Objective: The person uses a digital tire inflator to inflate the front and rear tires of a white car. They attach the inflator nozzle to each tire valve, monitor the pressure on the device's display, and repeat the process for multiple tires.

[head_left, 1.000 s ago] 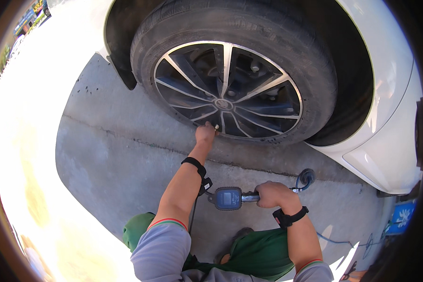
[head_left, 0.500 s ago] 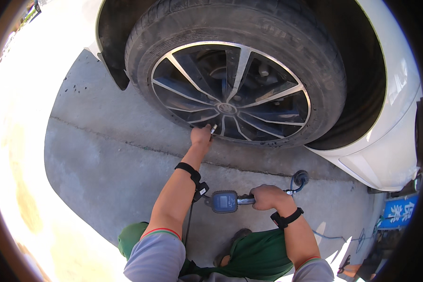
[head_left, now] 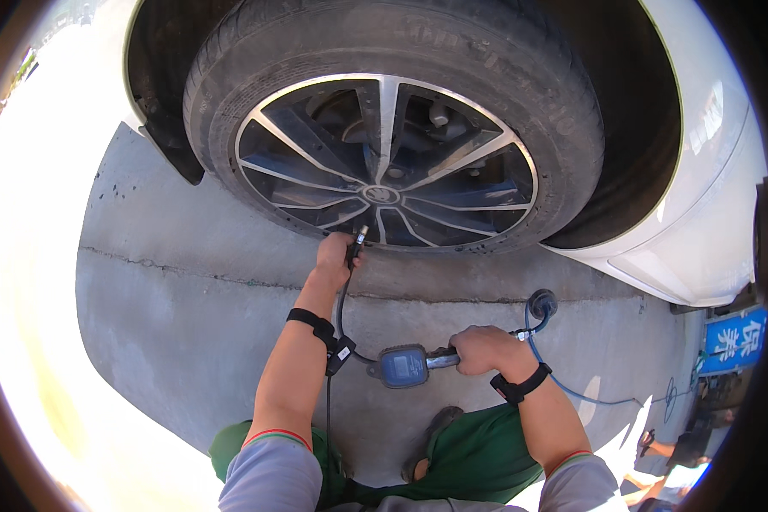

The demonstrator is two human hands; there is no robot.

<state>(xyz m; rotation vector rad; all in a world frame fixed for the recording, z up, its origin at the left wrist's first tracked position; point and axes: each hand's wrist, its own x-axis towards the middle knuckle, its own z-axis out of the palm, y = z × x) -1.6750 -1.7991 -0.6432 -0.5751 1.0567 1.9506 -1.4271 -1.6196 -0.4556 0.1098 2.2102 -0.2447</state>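
Observation:
My left hand [head_left: 336, 251] is closed around the black end of an air hose [head_left: 341, 309], its metal air chuck [head_left: 362, 233] pointing up beside the lower rim of the car wheel [head_left: 382, 194]. I cannot tell whether the chuck touches a valve. The hose bends down to a tire inflator gauge [head_left: 404, 367] with a dark blue body and a small display. My right hand [head_left: 486, 350] grips the gauge's metal handle. Around the wheel's black and silver spokes runs a dusty black tire [head_left: 563, 162].
A white car body [head_left: 700, 222] curves around the tire. From the gauge's handle a blue air line [head_left: 584, 398] trails right over the concrete, by a dark round object [head_left: 542, 304]. A blue sign [head_left: 732, 341] and part of another person [head_left: 687, 448] are at the right.
The wheel and my left hand appear farther left in view. My left hand has turned, so the chuck and hose show more plainly. My right hand still holds the gauge.

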